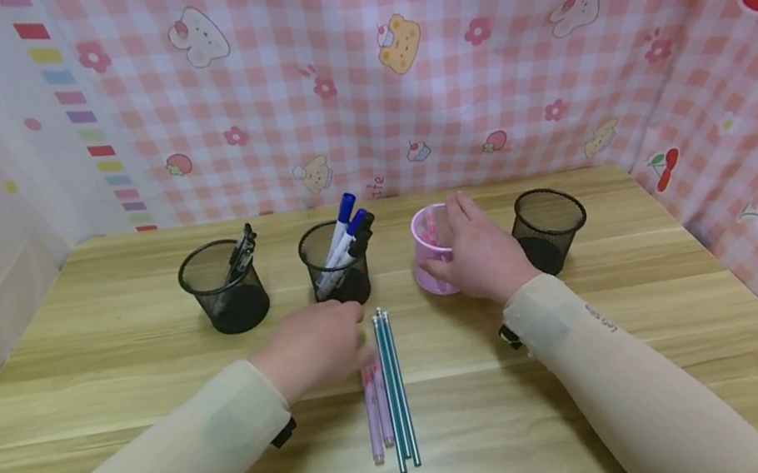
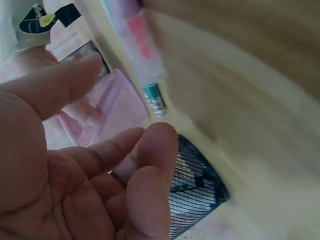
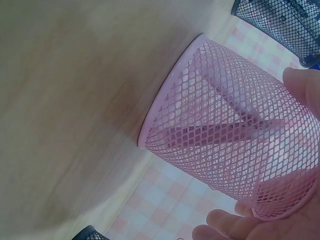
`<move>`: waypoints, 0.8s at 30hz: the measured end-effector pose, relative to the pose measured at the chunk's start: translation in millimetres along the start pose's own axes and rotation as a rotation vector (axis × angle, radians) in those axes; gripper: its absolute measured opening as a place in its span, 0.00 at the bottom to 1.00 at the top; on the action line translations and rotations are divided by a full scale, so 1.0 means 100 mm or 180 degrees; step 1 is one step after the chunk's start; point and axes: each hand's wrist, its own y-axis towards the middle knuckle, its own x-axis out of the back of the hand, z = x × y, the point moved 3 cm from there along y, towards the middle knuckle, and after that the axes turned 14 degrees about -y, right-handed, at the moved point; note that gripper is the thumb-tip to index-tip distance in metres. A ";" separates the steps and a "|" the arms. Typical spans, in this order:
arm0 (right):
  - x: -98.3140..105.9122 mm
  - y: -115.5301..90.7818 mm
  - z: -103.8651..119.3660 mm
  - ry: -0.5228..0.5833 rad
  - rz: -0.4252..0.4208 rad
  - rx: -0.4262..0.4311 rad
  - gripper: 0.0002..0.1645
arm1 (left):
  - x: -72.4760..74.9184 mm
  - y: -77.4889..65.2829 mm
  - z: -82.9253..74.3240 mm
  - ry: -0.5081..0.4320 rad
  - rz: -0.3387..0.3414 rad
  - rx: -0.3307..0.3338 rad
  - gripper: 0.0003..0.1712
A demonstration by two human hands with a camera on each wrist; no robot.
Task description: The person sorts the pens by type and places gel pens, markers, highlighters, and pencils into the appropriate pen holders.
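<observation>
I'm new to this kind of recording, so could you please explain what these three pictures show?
There is no machine here, just one person's two bare hands. The wide picture comes from a camera on the head, looking forward and down; the two close, tilted ones come from cameras worn on the left and right wrists.

On the wooden table stand a row of three black mesh cups and one pink mesh cup. In front lie pale purple pens and green pencils, side by side.

The right hand holds the pink cup, thumb on one side and fingers on the other. The left hand is over the pens, its fingers loosely bent, with nothing visible in its grasp.
</observation>
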 end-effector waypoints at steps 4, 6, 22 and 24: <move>0.00 0.00 0.00 0.0020 0.0009 -0.0022 0.69 | -0.05 -0.07 0.05 -0.0026 0.0116 0.0042 0.30; 0.00 0.01 0.00 0.0014 -0.0008 -0.0028 0.68 | -0.06 -0.10 0.06 -0.0072 0.0175 0.0072 0.28; 0.00 0.00 0.01 -0.0017 -0.0024 -0.0019 0.67 | -0.16 -0.17 0.00 -0.0327 0.0338 0.0115 0.16; 0.00 0.00 0.01 -0.0030 -0.0034 -0.0005 0.67 | -0.17 -0.18 -0.01 -0.0383 0.0350 0.0107 0.15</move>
